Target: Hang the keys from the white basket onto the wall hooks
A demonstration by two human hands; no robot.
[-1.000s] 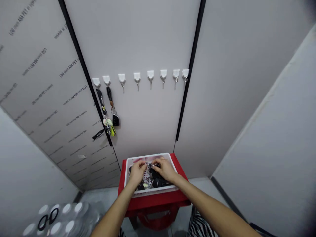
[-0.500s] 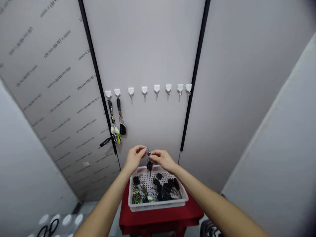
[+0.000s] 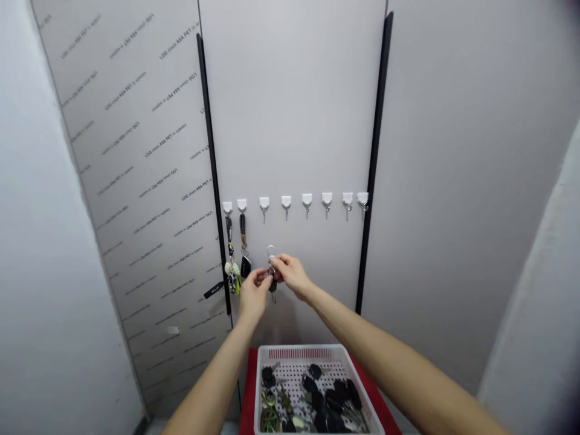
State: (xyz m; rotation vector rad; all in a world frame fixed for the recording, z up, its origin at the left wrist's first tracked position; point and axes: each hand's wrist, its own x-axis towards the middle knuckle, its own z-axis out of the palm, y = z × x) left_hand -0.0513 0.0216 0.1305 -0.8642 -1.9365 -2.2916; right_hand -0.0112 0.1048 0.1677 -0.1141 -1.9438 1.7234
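Centrally, key bunch between both hands, metal ring above fingertips.

Seemingly a home; keychains hang from hooks on a cabinet door.

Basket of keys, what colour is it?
White; the plastic basket shows best in the head view.

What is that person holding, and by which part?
A bunch of keys: the right hand pinches just below its top ring, the left hand lower, near the key heads.
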